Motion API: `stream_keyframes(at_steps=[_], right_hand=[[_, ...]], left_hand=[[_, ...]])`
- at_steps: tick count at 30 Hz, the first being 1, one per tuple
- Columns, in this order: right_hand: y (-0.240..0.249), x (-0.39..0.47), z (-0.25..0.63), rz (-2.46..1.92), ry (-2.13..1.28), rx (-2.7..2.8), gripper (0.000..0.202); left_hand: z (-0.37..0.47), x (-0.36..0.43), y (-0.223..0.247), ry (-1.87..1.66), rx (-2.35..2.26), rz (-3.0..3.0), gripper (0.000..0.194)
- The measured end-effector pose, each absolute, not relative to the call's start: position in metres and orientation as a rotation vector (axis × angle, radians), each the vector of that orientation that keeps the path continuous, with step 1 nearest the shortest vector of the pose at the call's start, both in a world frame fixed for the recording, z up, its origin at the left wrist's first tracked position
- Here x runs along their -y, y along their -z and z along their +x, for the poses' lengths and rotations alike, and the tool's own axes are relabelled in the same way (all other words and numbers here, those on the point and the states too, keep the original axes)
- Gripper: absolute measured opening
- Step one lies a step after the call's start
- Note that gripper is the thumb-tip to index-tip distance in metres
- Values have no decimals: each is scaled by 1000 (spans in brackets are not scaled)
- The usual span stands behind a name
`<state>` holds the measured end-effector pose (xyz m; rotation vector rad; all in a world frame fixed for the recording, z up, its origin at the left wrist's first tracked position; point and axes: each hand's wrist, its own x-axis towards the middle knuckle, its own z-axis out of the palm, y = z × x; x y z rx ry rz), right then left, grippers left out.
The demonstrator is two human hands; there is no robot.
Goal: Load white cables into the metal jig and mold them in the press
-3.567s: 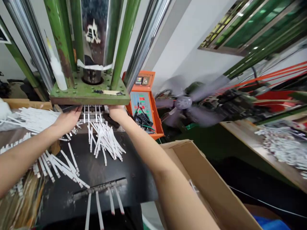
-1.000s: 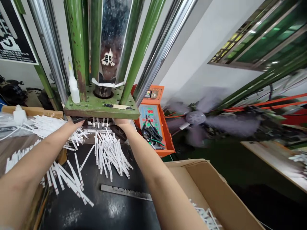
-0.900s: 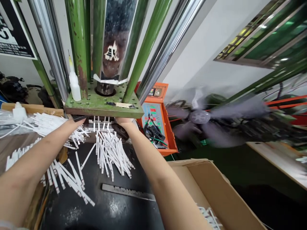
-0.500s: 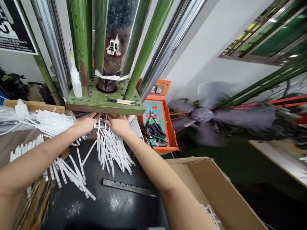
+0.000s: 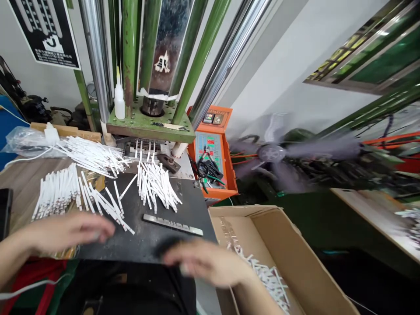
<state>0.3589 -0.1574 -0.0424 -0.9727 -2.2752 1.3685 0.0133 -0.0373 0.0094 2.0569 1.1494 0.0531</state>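
My left hand [image 5: 70, 229] hovers blurred over the near left edge of the black work plate [image 5: 147, 227], fingers apart, holding nothing I can make out. My right hand [image 5: 205, 262] is blurred too, open above the plate's near right corner beside the cardboard box [image 5: 295, 258]. A flat metal bar [image 5: 173, 224] lies on the plate just beyond my right hand. Several white strips [image 5: 157, 183] are piled at the plate's far side, more [image 5: 105, 201] fan out on the left. Under the green press platen [image 5: 151, 127] a fixture [image 5: 144, 148] holds upright white strips.
An orange control box [image 5: 211, 148] stands right of the press. A spinning fan [image 5: 272, 153] runs behind the box. More white strips [image 5: 57, 192] lie on the wooden table at left, with a plastic bag [image 5: 29, 140] and a white bottle [image 5: 119, 101] on the platen.
Both hands have pulled back from under the press platen to the near edge of the black plate. The view has dropped lower and shifted back.
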Motion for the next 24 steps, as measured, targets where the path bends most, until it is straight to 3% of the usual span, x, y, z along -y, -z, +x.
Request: stream_keyframes(at_steps=[2, 6, 8, 10, 13, 18, 20, 24], right_hand=[[77, 210, 364, -1094, -1676, 2248, 35], [128, 252, 356, -1943, -1267, 1763, 38], [119, 254, 351, -1883, -1226, 1787, 38], [89, 241, 350, -1548, -1312, 1983, 32], [43, 187, 350, -1264, -1037, 2149, 30], [33, 17, 341, -1777, -158, 2057, 56], [40, -42, 334, -2005, -38, 2052, 61], [50, -91, 320, -2152, 21, 2087, 53]], left_hand=[[-31, 76, 13, 357, -939, 1769, 29], [-73, 117, 85, 253, -1209, 1490, 48], [-73, 123, 115, 111, -1296, 1384, 64], [-69, 126, 133, 11, -1341, 1284, 75], [-64, 127, 141, -69, -1364, 1197, 79], [-60, 132, 149, -153, -1389, 1198, 72], [-58, 136, 152, -169, -1410, 1215, 72], [-55, 143, 153, -162, -1406, 1228, 70]])
